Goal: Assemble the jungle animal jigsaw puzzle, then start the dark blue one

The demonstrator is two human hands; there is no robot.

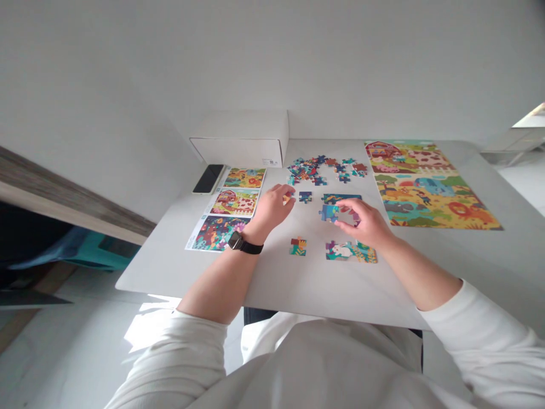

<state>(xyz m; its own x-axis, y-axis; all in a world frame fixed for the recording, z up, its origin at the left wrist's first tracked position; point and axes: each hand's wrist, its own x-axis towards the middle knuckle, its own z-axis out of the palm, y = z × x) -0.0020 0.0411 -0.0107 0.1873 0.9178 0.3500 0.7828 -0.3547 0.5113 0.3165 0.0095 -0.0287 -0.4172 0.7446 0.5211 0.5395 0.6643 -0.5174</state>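
Observation:
My left hand (276, 205), with a dark watch (240, 242) on its wrist, is curled with its fingertips on a small puzzle piece (286, 200), mostly hidden under them. Just right of it lies a single dark blue puzzle piece (305, 197). My right hand (367, 221) hovers with thumb and fingers apart beside a light blue puzzle piece (328, 213); purple pieces show partly behind the fingers. Above is a joined dark blue strip (331, 199). Nearer me lie a joined strip with a white rabbit (340, 250) and an orange-leaf piece (298, 246).
A heap of loose puzzle pieces (310, 169) lies at the back of the white table (264, 278). Behind are a white box (238, 149) and a phone (208, 178). A picture sheet (233, 203) lies at left, and finished-looking animal pictures (434, 193) at right.

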